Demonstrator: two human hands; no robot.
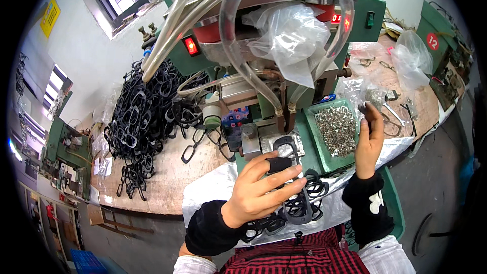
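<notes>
My left hand [264,190], with a black cover on one finger, holds a black eyeglass frame [285,141] at the machine's metal work block [251,139]. Its fingers lie across the frame and hide part of it. More black eyeglass frames [299,212] lie just below that hand, on the silver sheet in front of me. My right hand [370,144] is raised beside a green tray [310,122] full of small metal parts [335,131]. Its thumb and fingers point up and stand apart; a dark patch shows at one fingertip, too small to name.
A large heap of black frames [147,106] covers the bench to the left. Clear hoses [228,35] and a plastic bag [289,33] hang on the green machine ahead. A wrench [394,113] and wire-like frames lie at right. Another green machine [439,35] stands beyond.
</notes>
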